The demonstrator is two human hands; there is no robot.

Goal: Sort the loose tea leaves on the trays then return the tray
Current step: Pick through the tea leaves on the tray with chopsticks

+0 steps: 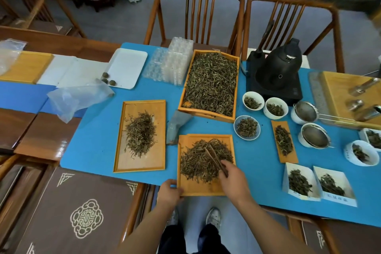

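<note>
The blue mat-covered surface (pixel 99 130) carries a deep orange wooden box heaped with loose tea leaves (pixel 210 82), a flat rectangular wooden tray with a small leaf pile (pixel 142 136), and the near square wooden tray of tangled dark leaves (pixel 204 165), overhanging the surface edge. The tray could tip and spill if the left hand (pixel 169 192) slackens; its fingers grip the near-left corner. The right hand (pixel 233 179) reaches in from below, fingers closed on slim brown wooden tongs (pixel 215 160) resting in the pile.
</note>
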